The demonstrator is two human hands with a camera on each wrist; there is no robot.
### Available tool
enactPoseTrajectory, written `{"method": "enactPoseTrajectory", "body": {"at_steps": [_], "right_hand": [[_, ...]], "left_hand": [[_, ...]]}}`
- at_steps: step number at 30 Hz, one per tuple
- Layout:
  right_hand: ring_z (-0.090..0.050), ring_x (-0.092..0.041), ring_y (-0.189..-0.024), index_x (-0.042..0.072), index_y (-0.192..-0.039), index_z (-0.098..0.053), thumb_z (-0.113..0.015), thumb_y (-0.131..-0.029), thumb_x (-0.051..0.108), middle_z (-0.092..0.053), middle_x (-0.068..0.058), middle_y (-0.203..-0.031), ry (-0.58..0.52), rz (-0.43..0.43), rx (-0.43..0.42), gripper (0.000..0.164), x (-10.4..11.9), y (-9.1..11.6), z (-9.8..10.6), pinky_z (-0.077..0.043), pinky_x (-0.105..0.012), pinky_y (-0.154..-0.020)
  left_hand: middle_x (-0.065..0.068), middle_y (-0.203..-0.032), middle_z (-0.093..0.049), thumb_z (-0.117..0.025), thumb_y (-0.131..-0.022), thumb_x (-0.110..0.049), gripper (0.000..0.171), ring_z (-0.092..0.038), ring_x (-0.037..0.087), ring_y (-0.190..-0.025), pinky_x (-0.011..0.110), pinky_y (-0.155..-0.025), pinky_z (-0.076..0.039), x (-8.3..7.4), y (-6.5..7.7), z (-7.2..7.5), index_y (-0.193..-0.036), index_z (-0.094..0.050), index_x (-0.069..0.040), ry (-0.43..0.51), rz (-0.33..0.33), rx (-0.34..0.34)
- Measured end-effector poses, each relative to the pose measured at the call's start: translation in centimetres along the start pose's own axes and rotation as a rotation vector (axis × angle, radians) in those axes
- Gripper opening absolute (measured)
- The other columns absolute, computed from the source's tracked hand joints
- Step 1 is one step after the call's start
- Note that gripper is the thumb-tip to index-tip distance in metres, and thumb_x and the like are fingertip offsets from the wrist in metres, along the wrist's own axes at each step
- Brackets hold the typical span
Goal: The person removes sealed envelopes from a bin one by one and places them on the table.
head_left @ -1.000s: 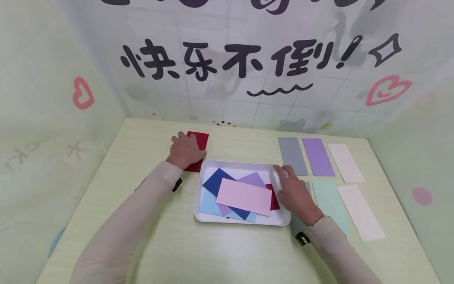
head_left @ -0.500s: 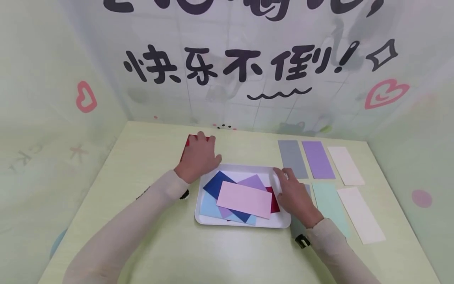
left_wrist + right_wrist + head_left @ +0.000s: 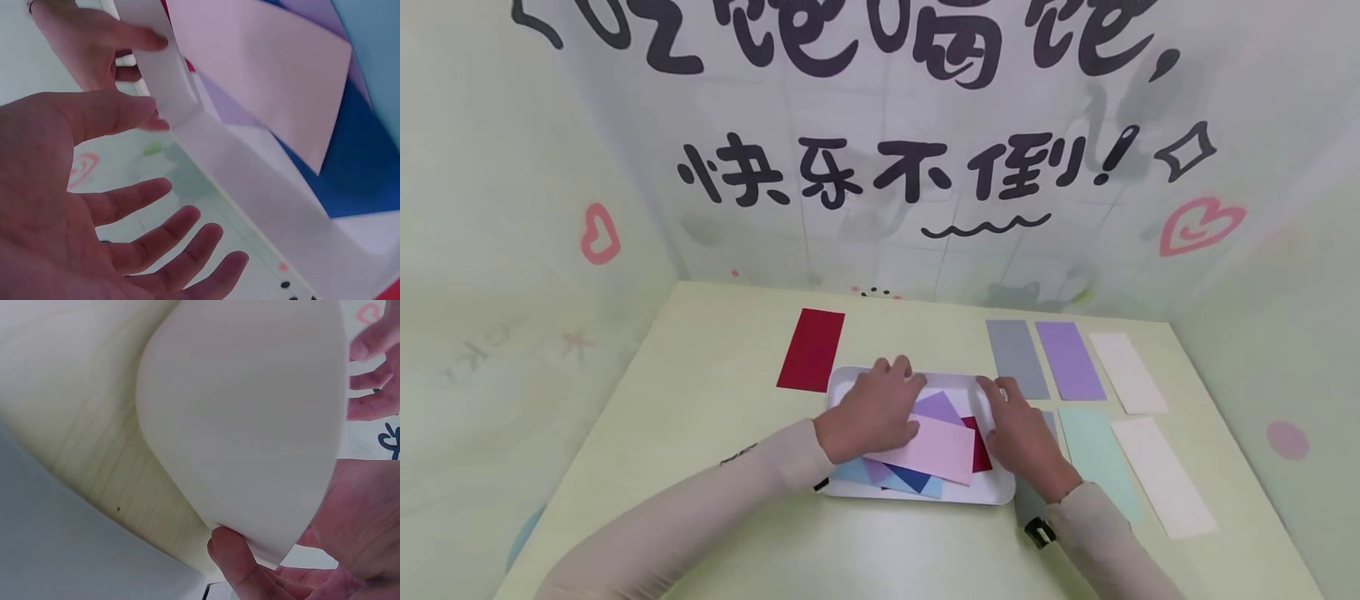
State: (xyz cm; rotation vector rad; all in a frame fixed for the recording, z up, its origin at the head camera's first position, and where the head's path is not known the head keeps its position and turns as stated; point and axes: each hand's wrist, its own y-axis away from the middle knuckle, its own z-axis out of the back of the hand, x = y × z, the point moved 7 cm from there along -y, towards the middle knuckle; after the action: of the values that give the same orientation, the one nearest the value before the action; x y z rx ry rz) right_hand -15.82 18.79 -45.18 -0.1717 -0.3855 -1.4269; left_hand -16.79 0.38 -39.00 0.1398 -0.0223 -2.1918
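The left hand (image 3: 874, 414) — fingers spread wide — hangs above a shallow white rectangular tray (image 3: 988, 493); the right hand (image 3: 1024, 431) grips the tray's right rim; inside, a pale pink rectangular card (image 3: 936, 448) tops other coloured cards (image 3: 913, 477).

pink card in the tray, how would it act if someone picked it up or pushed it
The pink card is probably light, since it looks thin. It may stay fairly stiff: its visible edges run straight, with no curl showing. Pushed, it would likely slide, as it lies across the dark blue card in the tray.
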Motion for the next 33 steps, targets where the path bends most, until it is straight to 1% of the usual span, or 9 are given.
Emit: {"method": "enactPoseTrajectory", "body": {"at_steps": [2, 6, 10, 14, 16, 19, 25, 27, 33], "right_hand": [[-0.049, -0.015, -0.048, 0.012, -0.153, -0.032, -0.072, -0.083, -0.001, -0.031, -0.018, -0.148, 0.007, -0.002, -0.001, 0.081, 0.0, 0.1, 0.0, -0.053, -0.028, -0.055], [-0.05, -0.014, -0.051, 0.011, -0.152, -0.034, -0.073, -0.083, 0.0, -0.033, -0.018, -0.147, 0.02, 0.009, -0.011, 0.081, 0.0, 0.2, -0.2, -0.055, -0.031, -0.059], [-0.051, -0.014, -0.053, 0.01, -0.151, -0.035, -0.074, -0.082, 0.0, -0.034, -0.019, -0.146, 0.031, 0.02, -0.024, 0.08, 0.1, 0.2, -0.1, -0.056, -0.032, -0.06], [-0.05, -0.014, -0.052, 0.01, -0.151, -0.035, -0.075, -0.082, 0.0, -0.034, -0.019, -0.146, 0.034, 0.025, -0.024, 0.081, 0.2, 0.1, -0.1, -0.056, -0.032, -0.059], [-0.05, -0.014, -0.051, 0.01, -0.151, -0.035, -0.074, -0.082, 0.0, -0.034, -0.019, -0.146, 0.032, 0.029, -0.026, 0.08, 0.2, 0.1, 0.0, -0.055, -0.031, -0.058], [-0.049, -0.015, -0.051, 0.01, -0.151, -0.034, -0.073, -0.082, -0.001, -0.035, -0.019, -0.145, 0.027, 0.038, -0.034, 0.08, 0.3, 0.1, 0.1, -0.055, -0.031, -0.058], [-0.049, -0.016, -0.05, 0.01, -0.151, -0.034, -0.071, -0.083, -0.002, -0.035, -0.019, -0.144, 0.026, 0.048, -0.035, 0.079, 0.2, 0.1, 0.0, -0.055, -0.031, -0.056], [-0.048, -0.016, -0.05, 0.01, -0.151, -0.033, -0.07, -0.083, -0.001, -0.035, -0.019, -0.144, 0.031, 0.05, -0.039, 0.078, 0.2, 0.0, 0.1, -0.054, -0.031, -0.056], [-0.05, -0.016, -0.051, 0.01, -0.151, -0.035, -0.071, -0.082, -0.001, -0.035, -0.02, -0.144, 0.026, 0.049, -0.042, 0.078, 0.1, 0.0, 0.1, -0.056, -0.035, -0.06]], "left_hand": [[0.01, -0.131, -0.053, -0.074, -0.084, -0.04, 0.062, -0.053, 0.026, -0.11, 0.04, -0.08, -0.054, -0.8, 0.1, -0.7, -0.138, -0.057, -0.013, -0.001, -0.035, 0.027], [0.007, -0.138, -0.05, -0.081, -0.079, -0.04, 0.067, -0.051, 0.026, -0.115, 0.043, -0.083, -0.053, -1.8, 0.2, -2.1, -0.138, -0.057, -0.016, -0.021, -0.076, 0.083], [0.004, -0.143, -0.046, -0.085, -0.075, -0.039, 0.073, -0.048, 0.025, -0.122, 0.046, -0.088, -0.051, -2.3, 0.2, -3.3, -0.14, -0.056, -0.021, -0.007, -0.104, 0.125], [0.001, -0.148, -0.043, -0.084, -0.076, -0.039, 0.075, -0.046, 0.026, -0.126, 0.049, -0.093, -0.048, -2.3, 0.3, -4.0, -0.143, -0.053, -0.024, -0.015, -0.123, 0.151], [0.001, -0.149, -0.042, -0.084, -0.077, -0.038, 0.075, -0.046, 0.026, -0.127, 0.05, -0.094, -0.047, -2.3, 0.3, -4.2, -0.144, -0.052, -0.025, -0.017, -0.126, 0.158], [0.001, -0.147, -0.043, -0.084, -0.078, -0.037, 0.074, -0.049, 0.025, -0.121, 0.048, -0.094, -0.048, -2.2, 0.2, -4.4, -0.143, -0.052, -0.026, -0.016, -0.123, 0.169], [0.001, -0.13, -0.055, -0.083, -0.079, -0.037, 0.066, -0.054, 0.021, -0.106, 0.044, -0.089, -0.05, -2.4, 0.0, -4.8, -0.139, -0.056, -0.025, -0.035, -0.14, 0.197], [0.001, -0.126, -0.057, -0.083, -0.079, -0.036, 0.065, -0.055, 0.021, -0.104, 0.044, -0.089, -0.049, -2.4, 0.0, -4.8, -0.137, -0.057, -0.024, -0.042, -0.147, 0.2], [0.0, -0.123, -0.058, -0.084, -0.077, -0.038, 0.066, -0.056, 0.019, -0.104, 0.044, -0.089, -0.049, -2.5, 0.0, -4.7, -0.136, -0.058, -0.024, -0.055, -0.156, 0.202]]}}
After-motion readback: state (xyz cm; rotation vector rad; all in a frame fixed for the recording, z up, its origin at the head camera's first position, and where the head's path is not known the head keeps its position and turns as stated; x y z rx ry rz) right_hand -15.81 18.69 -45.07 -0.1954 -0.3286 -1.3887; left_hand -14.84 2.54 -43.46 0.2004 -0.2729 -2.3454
